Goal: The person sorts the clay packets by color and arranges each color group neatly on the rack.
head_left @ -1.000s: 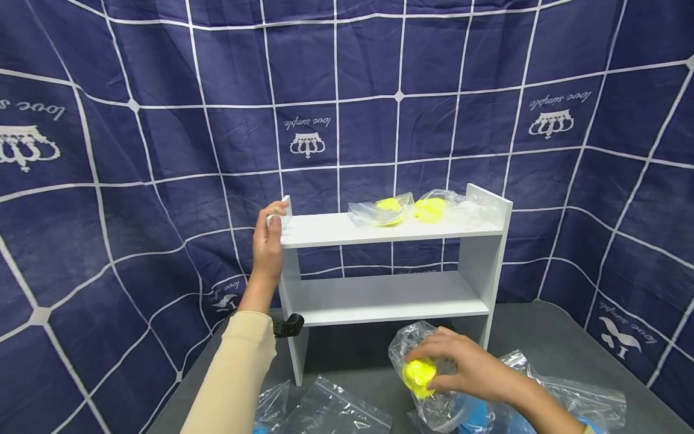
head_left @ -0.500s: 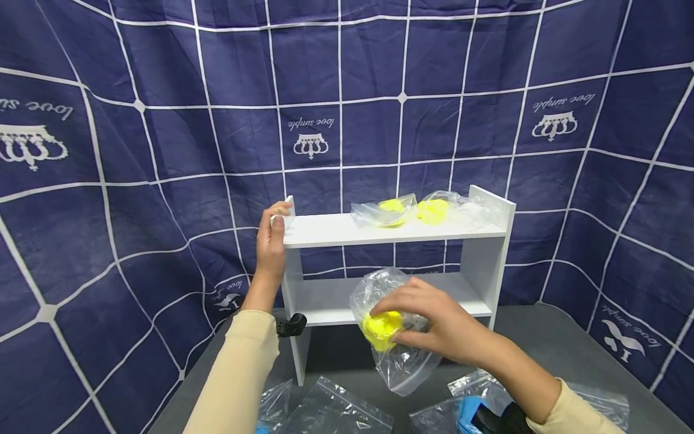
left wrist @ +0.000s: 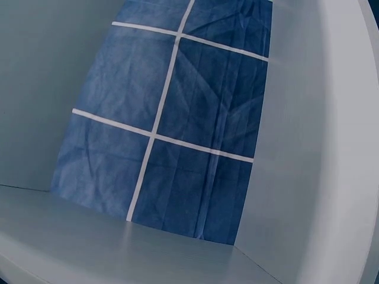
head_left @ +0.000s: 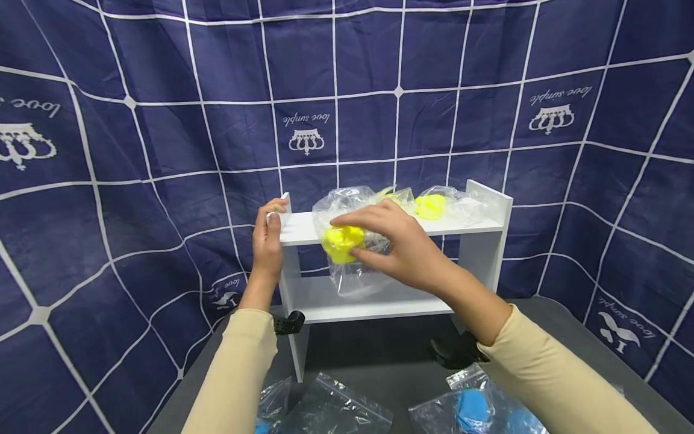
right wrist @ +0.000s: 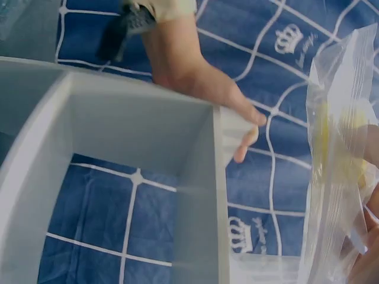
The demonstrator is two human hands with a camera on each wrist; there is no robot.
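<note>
A white two-tier shelf [head_left: 295, 231] stands on the dark table. My left hand [head_left: 267, 244] grips the top of its left side panel, which also shows in the right wrist view. My right hand [head_left: 403, 244] pinches a clear zip bag [head_left: 352, 282] with a bright yellow lump [head_left: 343, 246] inside. This bag is in front of the upper board's left half, and from the head view I cannot tell whether it touches the board. In the right wrist view, the bag [right wrist: 323, 177] appears at the right edge. Two more bagged yellow lumps [head_left: 430, 207] lie on the upper board, one partly hidden.
At the table's front are a transparent zip bag [head_left: 336, 410], bags with blue lumps [head_left: 473, 411], and another bag at left with some blue [head_left: 262, 427]. A dark blue checked curtain [head_left: 368, 132] hangs behind and around. The lower board [head_left: 374, 306] is partly visible.
My right hand has lifted the bagged yellow lump from low at the front right, up and leftward to the height of the upper board. The left hand has stayed on the side panel.
</note>
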